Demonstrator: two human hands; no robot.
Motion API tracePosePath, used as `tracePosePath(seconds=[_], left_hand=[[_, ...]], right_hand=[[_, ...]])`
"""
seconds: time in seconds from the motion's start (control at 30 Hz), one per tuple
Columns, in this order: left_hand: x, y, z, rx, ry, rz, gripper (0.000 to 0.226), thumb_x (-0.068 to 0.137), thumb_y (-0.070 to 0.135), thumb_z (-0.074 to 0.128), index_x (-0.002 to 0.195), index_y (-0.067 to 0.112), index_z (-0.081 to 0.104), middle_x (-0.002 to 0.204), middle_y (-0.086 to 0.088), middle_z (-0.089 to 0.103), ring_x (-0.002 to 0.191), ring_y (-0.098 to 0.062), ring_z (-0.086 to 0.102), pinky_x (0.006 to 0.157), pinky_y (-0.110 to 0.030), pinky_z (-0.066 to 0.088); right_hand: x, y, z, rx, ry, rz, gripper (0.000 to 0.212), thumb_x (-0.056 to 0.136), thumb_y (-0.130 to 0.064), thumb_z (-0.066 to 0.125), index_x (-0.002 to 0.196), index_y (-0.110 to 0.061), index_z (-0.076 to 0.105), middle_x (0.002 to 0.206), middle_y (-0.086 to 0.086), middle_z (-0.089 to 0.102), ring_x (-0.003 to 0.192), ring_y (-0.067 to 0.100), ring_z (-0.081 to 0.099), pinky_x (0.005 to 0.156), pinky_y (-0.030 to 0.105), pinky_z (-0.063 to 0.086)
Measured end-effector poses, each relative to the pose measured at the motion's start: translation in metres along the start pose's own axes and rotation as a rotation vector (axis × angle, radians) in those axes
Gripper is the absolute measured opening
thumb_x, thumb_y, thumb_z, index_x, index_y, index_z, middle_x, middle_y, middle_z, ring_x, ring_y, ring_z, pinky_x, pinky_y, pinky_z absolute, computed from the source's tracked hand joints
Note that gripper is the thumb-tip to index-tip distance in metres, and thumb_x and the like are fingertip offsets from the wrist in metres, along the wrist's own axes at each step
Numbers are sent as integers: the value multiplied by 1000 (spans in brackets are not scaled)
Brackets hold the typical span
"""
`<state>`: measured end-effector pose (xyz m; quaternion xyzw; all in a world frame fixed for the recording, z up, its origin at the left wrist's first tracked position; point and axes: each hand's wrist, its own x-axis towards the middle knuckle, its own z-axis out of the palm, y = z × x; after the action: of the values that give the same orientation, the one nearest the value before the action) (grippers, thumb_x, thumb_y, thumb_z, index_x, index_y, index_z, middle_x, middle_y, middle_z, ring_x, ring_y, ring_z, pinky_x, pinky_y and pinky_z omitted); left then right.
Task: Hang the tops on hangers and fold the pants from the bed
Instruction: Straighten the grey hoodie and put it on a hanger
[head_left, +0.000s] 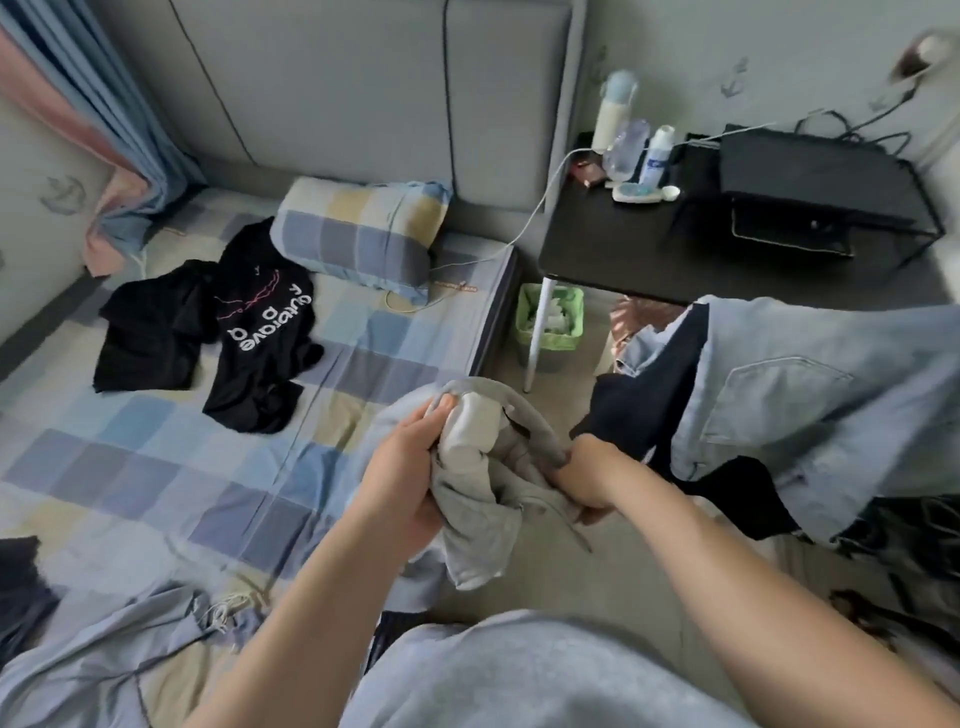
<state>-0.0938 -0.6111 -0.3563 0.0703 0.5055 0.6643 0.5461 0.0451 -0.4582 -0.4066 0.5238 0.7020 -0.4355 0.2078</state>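
Right now both hands are closed on one grey garment (478, 525), held up over the edge of the bed (156, 467). The left hand (410, 467) grips a bunched fold beside a pale lining. The right hand (584, 483) is curled into the cloth near a dangling cord. I cannot tell whether it is a top or pants, though the cord and lining hint at sweatpants.

The step in hand looks like untangling this piece to find its waistband or shoulders. The next move calls for shaking it out flat, then folding it on the sheet or fetching a hanger; no hanger shows.

Farther off, a printed black top (260, 332) and a second black garment (150, 327) lie beside the pillow (358, 234). Denim (805, 384) hangs at the right.
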Motion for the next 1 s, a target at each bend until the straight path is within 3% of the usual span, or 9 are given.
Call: tracePosePath(seconds=[0.07, 0.13, 0.27, 0.37, 0.5, 0.67, 0.8, 0.93, 1.0], left_hand=[[-2, -31, 33, 1, -6, -48, 28, 97, 32, 56, 91, 17, 79, 93, -15, 71, 78, -23, 69, 66, -36, 58], [-3, -61, 63, 9, -7, -91, 30, 97, 35, 55, 95, 16, 79, 95, -16, 71, 81, -25, 69, 67, -37, 58], [-1, -112, 122, 57, -22, -192, 43, 102, 34, 51, 129, 3, 61, 119, -31, 63, 109, -39, 59, 100, -52, 48], [0, -143, 169, 113, -84, -257, 40, 102, 34, 51, 127, 6, 64, 129, -32, 60, 122, -43, 59, 109, -63, 40], [5, -173, 228, 184, -191, -325, 37, 103, 37, 50, 118, 11, 72, 126, -22, 67, 121, -38, 62, 109, -56, 44], [21, -193, 311, 264, -374, -384, 41, 107, 35, 43, 126, 8, 66, 123, -18, 70, 113, -31, 68, 93, -45, 57], [46, -199, 393, 348, -506, -396, 41, 107, 35, 44, 130, 7, 62, 122, -19, 70, 114, -34, 67, 106, -52, 48], [77, -200, 483, 426, -632, -430, 44, 105, 38, 47, 133, 6, 60, 125, -21, 67, 119, -35, 64, 108, -52, 46], [90, -196, 531, 460, -702, -437, 44, 104, 38, 50, 131, 5, 62, 125, -24, 67, 119, -35, 64, 107, -53, 47]], right_hand=[[-14, 56, -9, 378, -81, 34, 17, 98, -4, 54, 109, -2, 66, 98, 20, 71, 77, 31, 73, 59, 37, 62], [-28, 110, -17, 720, -104, 22, 23, 96, 8, 53, 111, 1, 67, 96, 19, 73, 73, 27, 73, 59, 35, 60], [-53, 202, -35, 1235, 5, 61, 32, 97, 12, 40, 112, -1, 65, 97, 18, 73, 83, 31, 71, 72, 42, 57], [-76, 255, -56, 1459, 181, 130, 35, 99, 7, 35, 112, -2, 67, 91, 14, 77, 80, 28, 73, 66, 38, 58], [-105, 310, -80, 1623, 396, 245, 26, 101, -9, 45, 98, -7, 70, 86, 13, 76, 85, 29, 70, 70, 40, 55], [-133, 358, -116, 1716, 688, 297, 29, 100, -16, 50, 115, -1, 69, 115, 20, 69, 111, 36, 65, 104, 51, 49], [-153, 387, -163, 1728, 875, 235, 23, 99, -12, 43, 88, -4, 62, 94, 21, 59, 89, 31, 62, 89, 46, 51], [-171, 409, -225, 1897, 1160, 145, 25, 103, -12, 38, 98, -5, 62, 102, 15, 60, 107, 27, 59, 102, 38, 50], [-182, 414, -262, 1918, 1243, 94, 28, 104, -11, 35, 92, -6, 60, 94, 13, 62, 105, 32, 60, 100, 44, 49]])
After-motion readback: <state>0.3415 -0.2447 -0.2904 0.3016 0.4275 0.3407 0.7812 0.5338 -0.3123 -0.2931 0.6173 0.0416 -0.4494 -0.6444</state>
